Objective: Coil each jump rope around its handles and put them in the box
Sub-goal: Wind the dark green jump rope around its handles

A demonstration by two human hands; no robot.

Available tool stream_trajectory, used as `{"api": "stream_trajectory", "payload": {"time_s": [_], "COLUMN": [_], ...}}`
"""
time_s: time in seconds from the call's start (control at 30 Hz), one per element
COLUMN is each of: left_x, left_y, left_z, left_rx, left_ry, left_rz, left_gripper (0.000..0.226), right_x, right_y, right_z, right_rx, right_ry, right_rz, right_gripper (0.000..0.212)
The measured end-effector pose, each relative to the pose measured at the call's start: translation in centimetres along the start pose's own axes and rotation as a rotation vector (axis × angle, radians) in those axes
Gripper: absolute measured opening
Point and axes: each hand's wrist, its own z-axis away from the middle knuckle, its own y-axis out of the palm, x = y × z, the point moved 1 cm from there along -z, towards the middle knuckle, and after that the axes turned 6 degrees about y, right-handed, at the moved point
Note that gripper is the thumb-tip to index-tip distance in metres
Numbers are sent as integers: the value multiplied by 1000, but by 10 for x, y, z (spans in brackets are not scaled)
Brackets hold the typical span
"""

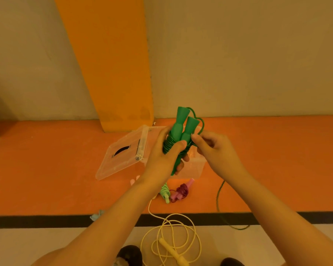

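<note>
Jump ropes: we count four, one green, one light green, one pink and one yellow
Green jump rope (183, 129): held up in the air over the box, its two handles side by side and pointing up, cord wound round their middle
Left hand (161, 156): wrapped round the wound handles, thumb across the coils
Right hand (215, 150): just right of the handles, fingers curled, pinching the green cord where it loops down from the handle tops
Loose green tail (218, 196): trails over the orange floor and across the black stripe (46, 221), right of the box
Box (196, 167): one, clear plastic, open, on the orange floor near the wall; our hands hide most of its inside
Lid (123, 156): one, clear, tilted against the box's left edge
Light green jump rope (165, 191): coiled, on the floor just before the box's near wall, partly behind the left forearm
Pink jump rope (181, 191): coiled in dark red cord, just beside the light green one
Yellow jump rope (173, 244): uncoiled, loose loops on the pale floor between the forearms
Around: two dark shoes (131, 254) at the bottom edge; an orange band (112, 73) runs up the wall
</note>
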Motion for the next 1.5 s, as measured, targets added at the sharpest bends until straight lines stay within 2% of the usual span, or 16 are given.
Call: {"api": "stream_trajectory", "payload": {"time_s": [0.1,0.23,0.33,0.43,0.53,0.6,0.7,0.83,0.97,1.1,1.17,1.23,1.27,1.3,1.37,1.5], "left_x": [0,5,9,16,23,26,26,18,15,8,5,5,6,6,5,-6], "left_y": [2,-19,-39,-40,-32,-25,-15,-14,-10,-10,-10,-10,-10,-11,-10,-3], "left_z": [1,-12,-22,-21,-12,-7,-2,-3,3,6,7,8,7,6,4,6], "left_rx": [-11,-179,-233,-130,54,187,317,274,225,190,189,205,219,231,255,272], "left_ry": [57,118,110,168,178,127,69,123,118,118,110,101,88,65,-5,-80], "left_rz": [-74,-213,-326,-556,-772,-887,-983,-1003,-982,-1028,-1064,-1065,-1028,-943,-692,-325], "left_gripper": [13,14,17,24,26,31,42,48,48,36,35,32,27,21,15,21], "right_x": [-3,-6,-4,1,3,-1,-10,-10,-5,-4,-5,-4,-3,-1,1,2], "right_y": [1,-7,-15,-18,-18,-12,-3,-7,-5,-3,-3,-4,-5,-6,-11,-16], "right_z": [-3,-1,-2,-4,-6,-7,-9,-10,-6,-7,-8,-7,-6,-5,-6,-7], "right_rx": [-8,105,101,39,42,119,199,120,122,125,128,137,132,114,103,146], "right_ry": [58,154,81,-211,-497,-547,-499,-397,-400,-407,-406,-332,-282,-237,-174,-100], "right_rz": [114,427,518,668,669,642,577,357,321,305,321,284,245,198,84,-101], "right_gripper": [36,16,12,18,26,27,22,30,34,33,29,11,10,18,21,18]}}
